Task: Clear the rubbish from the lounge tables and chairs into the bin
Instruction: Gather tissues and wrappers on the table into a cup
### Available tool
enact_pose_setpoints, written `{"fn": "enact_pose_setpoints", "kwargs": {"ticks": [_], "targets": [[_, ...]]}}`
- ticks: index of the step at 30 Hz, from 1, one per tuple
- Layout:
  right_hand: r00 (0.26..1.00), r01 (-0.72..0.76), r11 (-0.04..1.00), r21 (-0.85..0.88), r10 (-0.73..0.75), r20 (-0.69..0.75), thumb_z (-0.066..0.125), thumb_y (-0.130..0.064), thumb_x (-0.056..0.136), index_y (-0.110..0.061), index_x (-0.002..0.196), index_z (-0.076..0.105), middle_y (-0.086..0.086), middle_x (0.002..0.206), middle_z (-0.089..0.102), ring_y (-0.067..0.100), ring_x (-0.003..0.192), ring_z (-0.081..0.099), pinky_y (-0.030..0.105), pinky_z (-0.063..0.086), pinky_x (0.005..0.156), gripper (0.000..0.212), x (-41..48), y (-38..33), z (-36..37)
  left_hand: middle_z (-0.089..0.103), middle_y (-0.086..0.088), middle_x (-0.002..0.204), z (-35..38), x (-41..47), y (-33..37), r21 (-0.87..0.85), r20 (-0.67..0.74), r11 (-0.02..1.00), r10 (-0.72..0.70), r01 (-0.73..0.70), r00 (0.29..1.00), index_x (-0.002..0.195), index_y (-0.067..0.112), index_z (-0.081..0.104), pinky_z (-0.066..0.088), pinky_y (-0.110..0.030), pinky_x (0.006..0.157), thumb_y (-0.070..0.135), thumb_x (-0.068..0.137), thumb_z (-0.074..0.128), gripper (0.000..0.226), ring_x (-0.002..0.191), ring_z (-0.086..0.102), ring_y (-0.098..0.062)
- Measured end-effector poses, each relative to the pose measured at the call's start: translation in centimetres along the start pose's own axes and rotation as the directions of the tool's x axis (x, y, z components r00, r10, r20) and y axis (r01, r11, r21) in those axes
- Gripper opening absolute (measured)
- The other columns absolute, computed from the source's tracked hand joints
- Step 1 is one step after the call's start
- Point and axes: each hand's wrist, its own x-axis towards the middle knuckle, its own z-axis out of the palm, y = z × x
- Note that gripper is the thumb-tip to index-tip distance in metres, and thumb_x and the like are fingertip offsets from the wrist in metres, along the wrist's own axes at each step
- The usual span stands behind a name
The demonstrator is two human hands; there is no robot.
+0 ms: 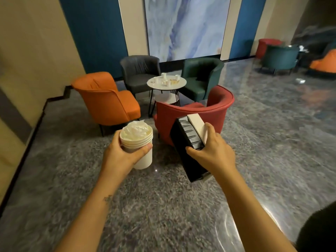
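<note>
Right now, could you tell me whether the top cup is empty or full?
Full: crumpled white tissue heaps above the rim of the cup stack that the left hand holds.

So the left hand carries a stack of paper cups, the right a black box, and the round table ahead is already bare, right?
Not bare: the head view shows white cups still on the round table. The left hand does hold the stack of paper cups, the right hand the black box.

Dim indoor light, glare streaking the floor [234, 226], edges seemingly motion-blurred.
</note>
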Motion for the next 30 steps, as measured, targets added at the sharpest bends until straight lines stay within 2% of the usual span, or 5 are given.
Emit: {"fn": "enact_pose_setpoints", "kwargs": {"ticks": [5, 15, 20, 27, 30], "targets": [[1.000, 0.012, 1.000, 0.002, -0.012, -0.002, 0.062, -0.058, 0.069, -0.028, 0.138, 0.019, 0.007, 0.116, 0.053, 0.034, 0.100, 0.056, 0.034, 0.036, 0.068, 0.086, 13.3, 0.0, 5.7, 0.058, 0.019, 0.102, 2.6, 12.8, -4.8, 0.017, -0.053, 1.000, -0.004, 0.005, 0.999, 0.106, 0.039, 0.050, 0.043, -0.024, 0.072, 0.041, 0.057, 0.081, 0.058, 0.096, 0.057, -0.009], [0.969, 0.231, 0.972, 0.035, -0.233, 0.086, 0.061, -0.059, 0.071, -0.026, 0.139, 0.019, 0.007, 0.119, 0.052, 0.031, 0.101, 0.057, 0.032, 0.035, 0.068, 0.087, 44.0, -7.4, 16.2, 0.059, 0.013, 0.107, 5.5, 40.4, -11.1, 0.049, -0.207, 0.994, -0.090, 0.102, 0.974, 0.108, 0.038, 0.049, 0.044, -0.027, 0.075, 0.034, 0.063, 0.083, 0.057, 0.098, 0.056, -0.009], [0.961, 0.228, 0.972, 0.059, -0.234, 0.145, 0.062, -0.058, 0.070, -0.025, 0.138, 0.019, 0.007, 0.116, 0.052, 0.031, 0.100, 0.057, 0.031, 0.035, 0.065, 0.086, 54.1, -10.5, 23.5, 0.058, 0.022, 0.103, 3.7, 51.5, -16.0, 0.073, -0.240, 0.986, -0.125, 0.147, 0.963, 0.104, 0.042, 0.049, 0.045, -0.022, 0.070, 0.039, 0.060, 0.083, 0.055, 0.094, 0.055, 0.003], [0.978, 0.132, 0.991, 0.009, -0.132, 0.164, 0.061, -0.058, 0.072, -0.024, 0.137, 0.020, 0.005, 0.120, 0.051, 0.030, 0.104, 0.056, 0.034, 0.038, 0.069, 0.084, 69.4, -14.7, 33.5, 0.059, 0.015, 0.104, 3.2, 70.5, -24.2, 0.071, -0.162, 0.992, -0.094, 0.107, 0.982, 0.110, 0.034, 0.051, 0.045, -0.029, 0.082, 0.028, 0.060, 0.085, 0.061, 0.098, 0.056, -0.007], [0.988, 0.060, 0.997, 0.040, -0.065, 0.137, 0.064, -0.055, 0.071, -0.021, 0.126, 0.029, 0.004, 0.115, 0.054, 0.029, 0.098, 0.057, 0.032, 0.036, 0.065, 0.073, 76.2, -17.1, 36.4, 0.056, 0.025, 0.100, 3.7, 79.7, -26.2, 0.055, -0.082, 0.996, -0.068, 0.073, 0.994, 0.105, 0.037, 0.051, 0.041, -0.012, 0.076, 0.024, 0.060, 0.085, 0.058, 0.090, 0.054, 0.011]]}}
